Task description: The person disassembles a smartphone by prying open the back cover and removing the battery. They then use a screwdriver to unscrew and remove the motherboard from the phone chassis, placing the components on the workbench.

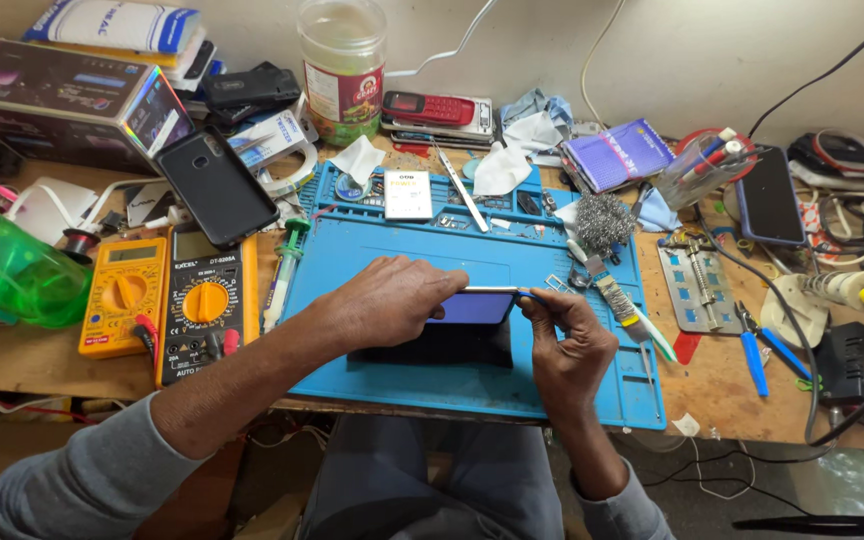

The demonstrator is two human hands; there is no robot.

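Note:
My left hand (387, 300) grips a smartphone (474, 306) held on edge above the blue repair mat (352, 370), its dark screen facing me. My right hand (570, 345) pinches a thin tool at the phone's right end, near its top edge. The tool's tip is too small to make out. A dark flat shape lies on the mat right under the phone.
Two yellow multimeters (124, 294) (202, 305) sit left of the mat, beside a green bottle (7, 265). A black phone (216, 186), a jar (342, 68), steel wool (604, 222), blue-handled pliers (752, 355), another phone (770, 196) and a soldering iron (857, 290) crowd the bench.

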